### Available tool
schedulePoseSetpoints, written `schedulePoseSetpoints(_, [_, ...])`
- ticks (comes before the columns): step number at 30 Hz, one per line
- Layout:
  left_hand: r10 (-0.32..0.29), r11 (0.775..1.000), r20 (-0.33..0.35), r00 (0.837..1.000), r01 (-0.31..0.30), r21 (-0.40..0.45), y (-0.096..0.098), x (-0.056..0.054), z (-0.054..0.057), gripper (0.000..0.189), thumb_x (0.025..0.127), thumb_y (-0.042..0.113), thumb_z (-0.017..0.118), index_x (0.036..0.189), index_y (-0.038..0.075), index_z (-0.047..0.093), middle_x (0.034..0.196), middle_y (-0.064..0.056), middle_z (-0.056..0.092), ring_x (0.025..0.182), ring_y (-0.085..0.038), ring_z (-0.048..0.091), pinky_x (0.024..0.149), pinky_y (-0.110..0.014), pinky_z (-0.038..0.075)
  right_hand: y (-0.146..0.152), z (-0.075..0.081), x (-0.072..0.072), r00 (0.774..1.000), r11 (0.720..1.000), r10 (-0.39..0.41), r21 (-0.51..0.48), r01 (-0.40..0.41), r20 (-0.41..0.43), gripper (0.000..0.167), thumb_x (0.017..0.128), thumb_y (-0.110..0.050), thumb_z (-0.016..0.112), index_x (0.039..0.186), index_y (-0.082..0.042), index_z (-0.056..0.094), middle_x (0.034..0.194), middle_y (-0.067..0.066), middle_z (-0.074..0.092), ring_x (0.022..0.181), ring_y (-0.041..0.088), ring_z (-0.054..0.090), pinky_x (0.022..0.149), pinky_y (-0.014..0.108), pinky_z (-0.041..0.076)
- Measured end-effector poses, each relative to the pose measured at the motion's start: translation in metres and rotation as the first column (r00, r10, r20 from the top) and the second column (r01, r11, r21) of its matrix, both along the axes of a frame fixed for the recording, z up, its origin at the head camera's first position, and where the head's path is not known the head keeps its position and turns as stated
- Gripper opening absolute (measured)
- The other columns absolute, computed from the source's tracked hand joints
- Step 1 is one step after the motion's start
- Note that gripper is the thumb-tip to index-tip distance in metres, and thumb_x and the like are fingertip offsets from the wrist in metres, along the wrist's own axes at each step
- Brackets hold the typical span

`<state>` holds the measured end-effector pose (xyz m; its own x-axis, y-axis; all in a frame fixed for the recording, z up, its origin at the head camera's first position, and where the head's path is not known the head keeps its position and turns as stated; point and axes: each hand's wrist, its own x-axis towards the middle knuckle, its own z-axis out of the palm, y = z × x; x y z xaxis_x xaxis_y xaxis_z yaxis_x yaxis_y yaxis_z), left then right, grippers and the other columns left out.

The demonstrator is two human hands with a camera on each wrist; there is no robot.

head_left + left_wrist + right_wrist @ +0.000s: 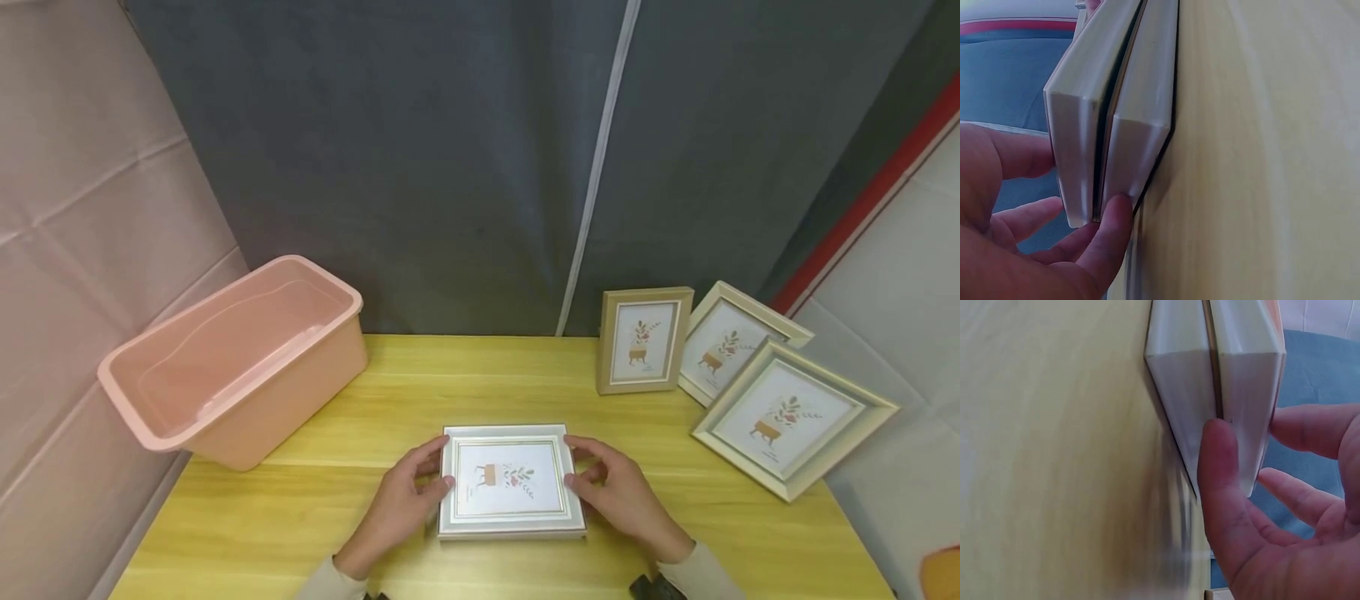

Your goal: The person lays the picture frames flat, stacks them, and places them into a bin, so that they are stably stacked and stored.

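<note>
A white picture frame (510, 523) with a plant print lies on top of a second white frame (1142, 134), making a stack of two on the table. Between their edges a narrow dark gap shows in the left wrist view. My left hand (403, 500) grips the stack by its left side, one fingertip against the lower frame's edge and the others along the upper one. On the opposite side my right hand (617, 493) holds it likewise. In the right wrist view one fingertip (1219, 447) presses across the seam between both frames.
A pink plastic tub (292, 392) stands at the back left of the wooden table (255, 533). At the back right are a tan picture frame (606, 358), a cream one (723, 292) and a larger cream-edged one (840, 446) overlapping it. A grey curtain (420, 167) hangs behind.
</note>
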<state>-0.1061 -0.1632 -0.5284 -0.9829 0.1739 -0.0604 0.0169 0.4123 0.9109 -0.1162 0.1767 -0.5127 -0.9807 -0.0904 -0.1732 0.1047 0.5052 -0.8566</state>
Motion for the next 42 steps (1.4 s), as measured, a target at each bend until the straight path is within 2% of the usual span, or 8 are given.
schedulePoseSetpoints(7, [-0.017,1.000,0.011,1.000,0.017,-0.001,-0.001,0.000,0.001,0.062,0.099,0.026,0.075,0.156,0.023,0.052,0.153,-0.019,0.056,0.132,-0.040,0.061,0.091,-0.033,0.064,0.004,0.002,-0.004,1.000,1.000,0.026,0.012,-0.026,-0.016,0.053,0.093,-0.010,0.080,0.143,-0.019,0.065,0.131,0.010,0.070,0.087,0.015,0.067,0.062,0.027,0.058])
schedulePoseSetpoints(11, [-0.029,0.999,0.018,0.999,0.029,0.013,-0.002,-0.001,0.001,0.061,0.100,0.024,0.074,0.157,0.022,0.051,0.155,-0.017,0.054,0.133,-0.040,0.060,0.093,-0.032,0.064,0.009,0.005,-0.008,0.996,0.999,0.048,0.005,-0.048,-0.076,0.051,0.092,-0.013,0.082,0.141,-0.019,0.066,0.133,0.010,0.070,0.092,0.015,0.068,0.065,0.027,0.059])
schedulePoseSetpoints(19, [-0.030,1.000,0.016,0.999,0.031,-0.007,-0.002,-0.002,0.001,0.061,0.100,0.027,0.074,0.157,0.024,0.051,0.156,-0.017,0.054,0.132,-0.040,0.060,0.090,-0.032,0.064,0.021,0.016,-0.014,0.961,0.988,0.120,-0.065,-0.141,-0.251,0.044,0.095,-0.009,0.078,0.137,-0.007,0.066,0.133,0.018,0.069,0.098,0.014,0.069,0.077,0.025,0.062])
schedulePoseSetpoints(23, [-0.043,0.999,0.013,0.999,0.044,-0.005,-0.001,-0.002,0.002,0.062,0.101,0.030,0.073,0.158,0.023,0.050,0.157,-0.017,0.053,0.133,-0.040,0.060,0.091,-0.034,0.064,0.025,0.027,-0.018,0.944,0.988,0.110,-0.069,-0.138,-0.310,0.040,0.096,-0.009,0.077,0.135,-0.006,0.067,0.131,0.020,0.070,0.098,0.009,0.069,0.077,0.026,0.062])
schedulePoseSetpoints(30, [-0.044,0.999,0.015,0.999,0.044,-0.009,0.000,-0.001,0.004,0.064,0.100,0.026,0.073,0.159,0.019,0.048,0.156,-0.020,0.052,0.134,-0.041,0.059,0.091,-0.033,0.064,0.034,0.048,-0.027,0.918,0.994,0.100,0.001,-0.108,-0.383,0.035,0.098,-0.012,0.076,0.132,-0.009,0.069,0.127,0.014,0.073,0.098,0.005,0.068,0.077,0.026,0.062])
schedulePoseSetpoints(34, [-0.035,0.999,0.015,0.999,0.035,-0.016,0.001,-0.001,0.005,0.062,0.101,0.027,0.072,0.158,0.020,0.048,0.157,-0.019,0.052,0.135,-0.041,0.060,0.094,-0.035,0.063,0.040,0.062,-0.034,0.890,0.996,0.090,0.049,-0.076,-0.447,0.033,0.098,-0.012,0.076,0.130,-0.011,0.070,0.122,0.010,0.075,0.097,0.002,0.067,0.077,0.023,0.061])
schedulePoseSetpoints(39, [-0.028,0.999,0.012,1.000,0.028,-0.024,0.001,-0.001,0.006,0.061,0.102,0.025,0.072,0.158,0.021,0.049,0.156,-0.018,0.053,0.135,-0.040,0.060,0.094,-0.036,0.063,0.051,0.077,-0.046,0.836,0.995,0.094,0.068,-0.068,-0.541,0.032,0.098,-0.006,0.075,0.129,-0.008,0.069,0.118,0.012,0.075,0.098,-0.004,0.066,0.077,0.020,0.060])
schedulePoseSetpoints(42, [-0.027,0.999,0.013,1.000,0.027,-0.024,0.002,-0.001,0.006,0.061,0.102,0.024,0.071,0.158,0.021,0.049,0.156,-0.018,0.053,0.135,-0.041,0.059,0.094,-0.038,0.063,0.057,0.085,-0.053,0.812,0.995,0.096,0.075,-0.064,-0.576,0.032,0.098,-0.005,0.074,0.129,-0.007,0.070,0.116,0.013,0.076,0.098,-0.007,0.065,0.077,0.017,0.059])
